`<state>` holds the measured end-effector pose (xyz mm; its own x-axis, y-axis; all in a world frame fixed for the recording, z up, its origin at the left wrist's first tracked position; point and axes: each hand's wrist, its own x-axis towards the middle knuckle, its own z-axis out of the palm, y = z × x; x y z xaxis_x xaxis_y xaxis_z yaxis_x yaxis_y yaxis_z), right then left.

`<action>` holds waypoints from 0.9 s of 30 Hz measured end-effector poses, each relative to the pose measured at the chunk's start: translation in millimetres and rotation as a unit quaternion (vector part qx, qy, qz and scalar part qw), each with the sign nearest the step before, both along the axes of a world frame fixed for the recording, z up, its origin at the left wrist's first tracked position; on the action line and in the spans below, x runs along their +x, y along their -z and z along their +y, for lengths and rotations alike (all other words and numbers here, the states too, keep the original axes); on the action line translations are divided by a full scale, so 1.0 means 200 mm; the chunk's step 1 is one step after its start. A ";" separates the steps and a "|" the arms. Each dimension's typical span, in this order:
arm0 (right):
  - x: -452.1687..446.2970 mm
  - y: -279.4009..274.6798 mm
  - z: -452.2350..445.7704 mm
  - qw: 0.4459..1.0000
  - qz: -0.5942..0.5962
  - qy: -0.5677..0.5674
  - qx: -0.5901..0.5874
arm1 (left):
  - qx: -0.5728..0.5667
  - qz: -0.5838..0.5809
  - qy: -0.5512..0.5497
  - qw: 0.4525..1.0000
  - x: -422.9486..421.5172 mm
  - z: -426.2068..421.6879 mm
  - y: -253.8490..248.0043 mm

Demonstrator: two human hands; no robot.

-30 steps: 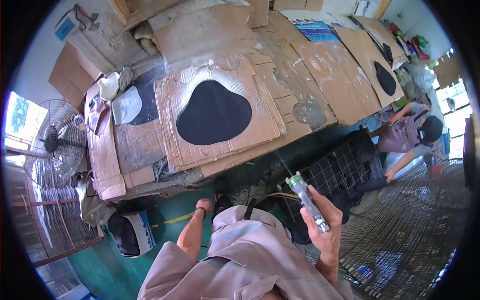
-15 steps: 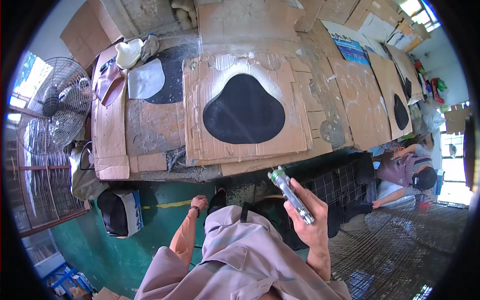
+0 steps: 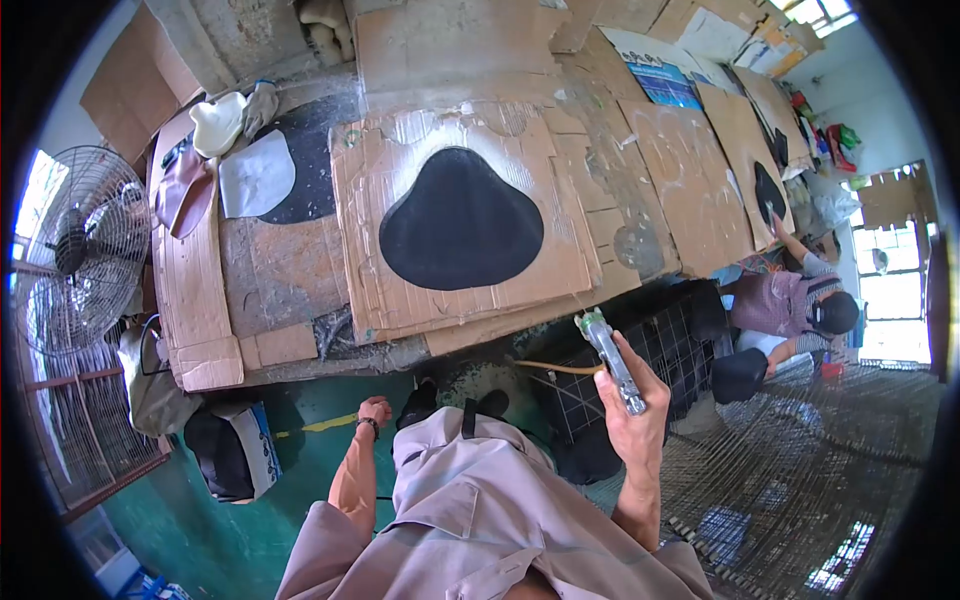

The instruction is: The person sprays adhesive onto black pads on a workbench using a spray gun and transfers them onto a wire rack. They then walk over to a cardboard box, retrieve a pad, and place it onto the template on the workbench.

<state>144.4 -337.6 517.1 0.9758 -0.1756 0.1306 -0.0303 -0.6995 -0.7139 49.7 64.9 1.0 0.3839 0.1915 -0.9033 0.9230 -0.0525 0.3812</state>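
Right hand (image 3: 640, 402) raised, gripping silver metal spray gun with green tip (image 3: 614, 365); left hand (image 3: 374, 410) low, fingers curled, contents unclear. Black rounded-triangular sheet (image 3: 460, 222) on brown corrugated cardboard (image 3: 368, 290); green painted floor (image 3: 300, 500) below.

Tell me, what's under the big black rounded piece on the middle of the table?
The black piece lies on a cardboard sheet, which shows all around it, whitened near its narrower end. Whatever the piece directly covers is hidden.

co-worker's hand (image 3: 779, 228), lower before, now up at black piece (image 3: 767, 186) on far cardboard (image 3: 733, 140)
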 end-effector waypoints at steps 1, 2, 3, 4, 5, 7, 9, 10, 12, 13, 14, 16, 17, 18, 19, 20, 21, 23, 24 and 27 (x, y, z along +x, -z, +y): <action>-0.04 -0.01 -0.03 1.000 0.011 0.008 -0.006 | -0.001 0.006 0.017 1.000 -0.03 0.00 0.01; -0.08 -0.03 -0.05 1.000 0.013 0.019 -0.014 | -0.003 0.012 0.034 0.999 -0.06 -0.01 0.02; -0.12 -0.05 -0.08 0.999 0.025 0.032 -0.011 | -0.022 0.036 -0.014 0.999 -0.07 -0.02 0.03; -0.16 -0.06 -0.10 0.998 0.037 0.044 -0.008 | -0.024 0.038 -0.012 0.999 -0.09 -0.04 0.04; -0.20 -0.07 -0.12 0.998 0.038 0.049 -0.003 | -0.026 0.042 -0.010 0.999 -0.11 -0.05 0.05; -0.27 -0.11 -0.14 0.994 0.095 0.055 0.012 | -0.007 0.046 0.014 0.999 -0.12 -0.07 0.01; -0.31 -0.14 -0.12 0.992 0.119 0.035 0.034 | 0.008 0.039 0.028 0.999 -0.10 -0.10 -0.03; -0.33 -0.14 -0.10 0.991 0.126 0.017 0.045 | -0.025 0.022 -0.009 0.999 -0.11 -0.10 -0.01; -0.31 -0.18 -0.02 0.983 0.158 -0.017 0.093 | -0.006 0.021 0.017 1.000 -0.09 -0.12 0.01; -0.30 -0.17 0.00 0.981 0.153 -0.055 0.106 | 0.005 0.019 0.030 0.999 -0.06 -0.14 -0.05; -0.29 -0.12 0.01 0.981 0.126 -0.093 0.113 | 0.009 0.017 0.028 0.999 -0.04 -0.15 -0.12; -0.22 -0.11 0.07 0.983 0.079 -0.124 0.112 | 0.012 0.017 0.009 1.000 0.02 -0.19 -0.20; -0.19 -0.10 0.08 0.985 0.059 -0.125 0.103 | 0.010 0.015 0.003 1.000 0.03 -0.19 -0.21; -0.16 -0.12 0.09 0.989 0.048 -0.104 0.097 | 0.006 0.001 0.002 1.000 0.03 -0.19 -0.21; -0.14 -0.13 0.09 0.992 0.037 -0.081 0.092 | 0.002 -0.011 0.002 1.000 0.03 -0.19 -0.22; -0.12 -0.13 0.08 0.994 0.002 -0.071 0.080 | -0.008 -0.016 -0.013 1.000 0.02 -0.18 -0.18; -0.10 -0.14 0.06 0.996 -0.014 -0.052 0.074 | -0.009 -0.018 -0.012 1.000 0.02 -0.18 -0.19; -0.11 -0.11 0.00 0.997 -0.013 -0.030 0.064 | -0.003 -0.027 -0.015 1.000 -0.01 -0.18 -0.21; -0.11 -0.10 -0.02 0.998 -0.015 -0.026 0.061 | -0.003 -0.026 -0.018 1.000 -0.04 -0.18 -0.19; -0.16 -0.10 -0.09 0.999 0.017 -0.030 0.040 | 0.011 -0.001 -0.006 1.000 -0.11 -0.15 -0.13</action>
